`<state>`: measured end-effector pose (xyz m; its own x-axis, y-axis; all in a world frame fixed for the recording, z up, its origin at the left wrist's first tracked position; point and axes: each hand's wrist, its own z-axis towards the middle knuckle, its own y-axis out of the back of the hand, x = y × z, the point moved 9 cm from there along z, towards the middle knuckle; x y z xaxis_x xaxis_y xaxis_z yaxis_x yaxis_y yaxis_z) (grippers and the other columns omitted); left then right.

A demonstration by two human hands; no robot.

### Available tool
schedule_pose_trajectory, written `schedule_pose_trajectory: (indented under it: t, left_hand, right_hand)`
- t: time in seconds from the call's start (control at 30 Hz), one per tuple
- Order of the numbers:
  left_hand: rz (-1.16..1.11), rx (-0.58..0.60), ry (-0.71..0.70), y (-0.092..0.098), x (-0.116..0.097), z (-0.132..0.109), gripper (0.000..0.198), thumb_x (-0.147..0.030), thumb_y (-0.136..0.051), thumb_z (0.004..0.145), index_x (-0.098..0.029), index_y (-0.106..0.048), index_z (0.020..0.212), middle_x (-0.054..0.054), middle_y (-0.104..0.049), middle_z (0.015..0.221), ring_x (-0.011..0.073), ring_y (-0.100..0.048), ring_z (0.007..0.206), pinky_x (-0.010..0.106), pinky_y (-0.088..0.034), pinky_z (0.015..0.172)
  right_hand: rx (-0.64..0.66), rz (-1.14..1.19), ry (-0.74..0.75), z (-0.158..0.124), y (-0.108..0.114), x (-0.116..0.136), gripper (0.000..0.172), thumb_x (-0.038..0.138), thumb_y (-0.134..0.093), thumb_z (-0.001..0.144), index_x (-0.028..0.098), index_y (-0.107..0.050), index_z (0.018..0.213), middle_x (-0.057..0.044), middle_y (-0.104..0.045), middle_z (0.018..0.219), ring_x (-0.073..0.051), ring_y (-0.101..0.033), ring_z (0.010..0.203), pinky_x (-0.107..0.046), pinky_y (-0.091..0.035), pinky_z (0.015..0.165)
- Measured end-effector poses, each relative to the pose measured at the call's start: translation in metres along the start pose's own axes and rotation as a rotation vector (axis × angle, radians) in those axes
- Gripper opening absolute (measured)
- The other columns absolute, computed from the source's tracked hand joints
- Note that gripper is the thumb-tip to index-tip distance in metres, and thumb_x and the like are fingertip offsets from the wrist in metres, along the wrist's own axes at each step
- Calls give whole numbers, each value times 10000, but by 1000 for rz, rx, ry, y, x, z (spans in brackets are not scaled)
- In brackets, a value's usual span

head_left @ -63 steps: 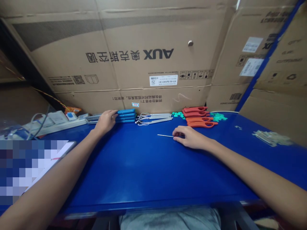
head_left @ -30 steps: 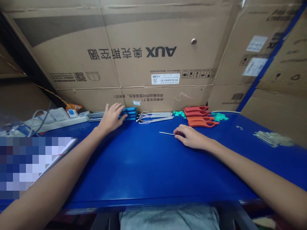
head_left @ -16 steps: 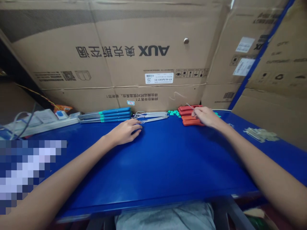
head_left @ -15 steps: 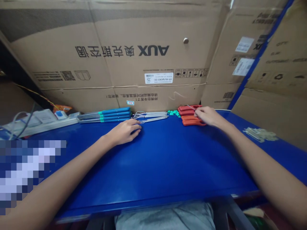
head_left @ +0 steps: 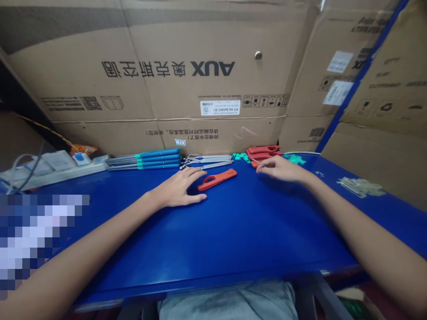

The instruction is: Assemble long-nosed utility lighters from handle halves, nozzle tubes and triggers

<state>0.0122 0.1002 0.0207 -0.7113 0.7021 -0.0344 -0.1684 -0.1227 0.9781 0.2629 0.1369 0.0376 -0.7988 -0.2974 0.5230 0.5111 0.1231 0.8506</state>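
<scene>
An orange plastic handle [head_left: 223, 177] with an oval hole at one end lies by itself on the blue table, slightly slanted. My left hand [head_left: 176, 187] is beside its holed end, fingers and thumb spread, with nothing held. To the right, my right hand [head_left: 282, 169] pinches a thin metal rod [head_left: 256, 161] whose tip points left. Just behind that hand sits a stack of red-orange handles [head_left: 263, 151], partly covered by the fingers. Several thin metal rods [head_left: 216, 159] lie along the back, between small green pieces [head_left: 240, 157] and blue-handled tools [head_left: 160, 159].
An upright cardboard panel [head_left: 187, 106] closes off the back of the table [head_left: 233, 240]. At the left stands a power strip with plugs [head_left: 58, 162] and cables. More green pieces [head_left: 295, 158] and a pile of clear plastic pieces [head_left: 362, 186] lie to the right.
One orange handle has left the stack and now lies near my left hand, which has spread its fingers and shifted right. My right hand has moved left and nearer, still pinching the rod.
</scene>
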Motion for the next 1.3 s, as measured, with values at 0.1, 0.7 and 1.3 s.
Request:
schedule_pose_trajectory:
  t: [0.1, 0.7, 1.3]
  left_hand:
    - [-34, 25, -31, -6, -4, 2, 640, -590, -500, 884, -168, -471, 1364, 131, -500, 1407, 310, -448, 1305, 469, -368, 1084]
    - [-218, -88, -42, -5, 8, 4, 267, -384, -470, 938, -187, -632, 1020, 86, -655, 1104, 232, -607, 1036, 394, -489, 935]
    - [-263, -126, -4, 1, 7, 1, 326, -468, -571, 884, -156, -657, 918, 73, -660, 919, 208, -624, 825, 327, -496, 757]
  right_hand:
    - [44, -52, 46, 2, -15, 2, 251, 322, -525, 803, 143, -698, 778, -45, -658, 719, -150, -541, 635, -256, -394, 596]
    - [86, -409, 157, -13, -36, 36, 200, 212, -492, 839, 182, -675, 764, -40, -677, 727, -145, -538, 602, -264, -302, 548]
    - [-145, -1119, 837, 5, -66, 180, 242, 121, -525, 896, 184, -742, 808, -111, -680, 896, -273, -469, 983, -530, -228, 945]
